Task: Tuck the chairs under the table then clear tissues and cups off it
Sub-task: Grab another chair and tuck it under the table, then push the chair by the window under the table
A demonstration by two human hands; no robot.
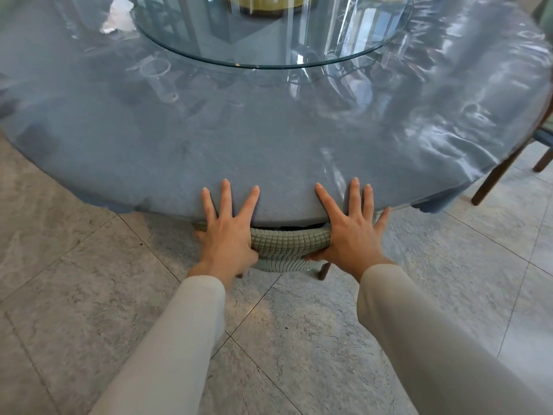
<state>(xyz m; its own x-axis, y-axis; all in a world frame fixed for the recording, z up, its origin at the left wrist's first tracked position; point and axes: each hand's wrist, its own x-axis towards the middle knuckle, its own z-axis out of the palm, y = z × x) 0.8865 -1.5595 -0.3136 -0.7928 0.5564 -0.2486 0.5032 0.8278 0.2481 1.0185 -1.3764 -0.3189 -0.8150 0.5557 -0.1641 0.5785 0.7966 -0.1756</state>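
A chair with a green quilted back [285, 244] sits pushed in under the round table [269, 151], which wears a blue cloth under clear plastic. My left hand [229, 229] and my right hand [348, 232] press on the top of the chair back, fingers straight and spread, fingertips lying over the table's edge. The right thumb lies under the back's rim. A clear plastic cup [160, 80] lies on its side on the table left of centre. A crumpled white tissue [118, 15] lies at the far left.
A glass turntable [269, 55] fills the table's middle, with a yellow-green object at its far side. Another chair with dark wooden legs [493, 178] stands at the right. Grey stone floor tiles [89, 280] lie around me.
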